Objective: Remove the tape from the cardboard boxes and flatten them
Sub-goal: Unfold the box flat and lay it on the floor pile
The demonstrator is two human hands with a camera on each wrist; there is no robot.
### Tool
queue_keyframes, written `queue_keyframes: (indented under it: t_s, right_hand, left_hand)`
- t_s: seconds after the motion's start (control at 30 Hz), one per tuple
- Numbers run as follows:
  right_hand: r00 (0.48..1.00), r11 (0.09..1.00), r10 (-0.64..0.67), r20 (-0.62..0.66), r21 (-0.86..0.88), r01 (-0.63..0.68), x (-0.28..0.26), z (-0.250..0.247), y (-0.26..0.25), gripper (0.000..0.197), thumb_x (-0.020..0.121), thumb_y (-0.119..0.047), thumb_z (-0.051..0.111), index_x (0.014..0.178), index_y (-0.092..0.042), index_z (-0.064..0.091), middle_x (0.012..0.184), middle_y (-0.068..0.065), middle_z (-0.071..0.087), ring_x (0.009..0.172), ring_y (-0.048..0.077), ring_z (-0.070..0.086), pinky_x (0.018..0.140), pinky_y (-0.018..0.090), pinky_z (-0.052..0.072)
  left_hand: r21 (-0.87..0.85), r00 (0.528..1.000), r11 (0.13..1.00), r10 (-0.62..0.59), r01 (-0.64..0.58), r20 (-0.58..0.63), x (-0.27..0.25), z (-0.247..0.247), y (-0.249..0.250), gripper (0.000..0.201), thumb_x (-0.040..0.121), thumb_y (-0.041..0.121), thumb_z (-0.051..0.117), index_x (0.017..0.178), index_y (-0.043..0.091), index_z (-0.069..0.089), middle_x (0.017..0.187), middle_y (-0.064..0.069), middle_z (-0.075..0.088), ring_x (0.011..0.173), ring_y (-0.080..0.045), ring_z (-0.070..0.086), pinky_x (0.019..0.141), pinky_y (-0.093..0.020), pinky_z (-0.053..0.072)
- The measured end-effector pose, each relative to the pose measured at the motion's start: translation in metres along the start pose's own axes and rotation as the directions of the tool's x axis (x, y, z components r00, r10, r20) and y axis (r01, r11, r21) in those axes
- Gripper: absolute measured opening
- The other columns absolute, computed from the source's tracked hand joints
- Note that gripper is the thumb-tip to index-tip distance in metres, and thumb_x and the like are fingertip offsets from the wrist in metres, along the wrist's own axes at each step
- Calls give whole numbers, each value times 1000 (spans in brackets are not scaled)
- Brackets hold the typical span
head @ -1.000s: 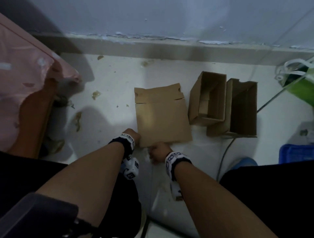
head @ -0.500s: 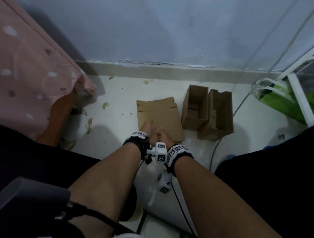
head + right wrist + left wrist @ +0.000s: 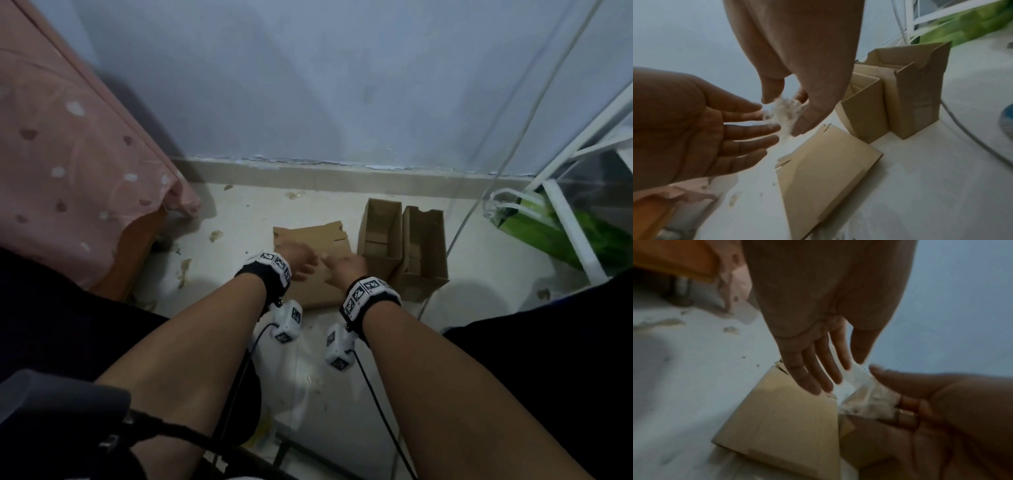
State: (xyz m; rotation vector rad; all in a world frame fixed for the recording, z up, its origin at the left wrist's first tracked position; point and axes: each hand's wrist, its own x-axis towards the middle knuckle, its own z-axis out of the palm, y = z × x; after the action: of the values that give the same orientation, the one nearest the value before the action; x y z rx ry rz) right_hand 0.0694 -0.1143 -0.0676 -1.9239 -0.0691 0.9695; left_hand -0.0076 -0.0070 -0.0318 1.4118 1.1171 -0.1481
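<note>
A flattened cardboard box (image 3: 308,236) lies on the white floor, also visible in the wrist views (image 3: 781,418) (image 3: 828,162). Two upright open boxes (image 3: 380,236) (image 3: 424,250) stand side by side just right of it. Both hands hover above the flat box. My right hand (image 3: 346,270) (image 3: 789,104) pinches a crumpled wad of clear tape (image 3: 784,112) (image 3: 865,395) between thumb and fingers. My left hand (image 3: 298,262) (image 3: 830,369) is held flat with straight fingers, its fingertips touching a strip of that tape.
A pink bedspread (image 3: 68,171) over an orange bed frame fills the left. The wall's skirting (image 3: 342,178) runs behind the boxes. A green bag (image 3: 548,226), a white rack (image 3: 568,226) and a grey cable (image 3: 455,236) are at right. Tape scraps (image 3: 215,234) dot the floor.
Both hands left the near edge of the flat box, rose and moved forward over it. They were pressed together half a second ago and now stand apart with tape between them.
</note>
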Motion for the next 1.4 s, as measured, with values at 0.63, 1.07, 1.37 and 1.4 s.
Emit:
queue_keyframes:
  t_s: [0.63, 1.07, 1.37, 1.4]
  right_hand:
    - [990, 999, 10, -142, -44, -17, -17, -45, 16, 6, 86, -6, 74, 84, -11, 74, 99, 13, 76, 90, 27, 72, 81, 33, 61]
    - [973, 991, -114, -198, 47, 126, -27, -52, 15, 34, 94, -13, 62, 127, -14, 66, 125, 4, 67, 111, 23, 64, 90, 32, 50]
    - [991, 985, 54, -122, 172, -32, -21, -53, 18, 7, 89, -2, 67, 94, -2, 72, 88, 14, 72, 76, 28, 71, 84, 45, 62]
    - [987, 985, 49, -156, 168, -22, -21, -54, 19, 2, 89, -8, 69, 88, -7, 71, 85, 11, 72, 74, 27, 70, 82, 45, 63]
  left_hand:
    - [139, 991, 983, 129, -122, -37, -14, 29, -22, 12, 95, 10, 61, 94, 9, 73, 102, -15, 72, 86, -26, 65, 71, -33, 52]
    - [46, 987, 988, 141, -145, 73, -26, 40, -21, 8, 88, 2, 70, 80, 4, 70, 84, -13, 72, 82, -24, 69, 80, -41, 61]
    - [-35, 999, 998, 45, -44, 14, -23, 49, -9, 20, 91, 12, 54, 87, 4, 72, 105, -15, 71, 103, -27, 67, 87, -43, 60]
    - [-15, 998, 998, 54, -55, -30, -21, 48, -10, 16, 91, 10, 58, 84, 5, 71, 102, -17, 71, 103, -29, 67, 88, -45, 60]
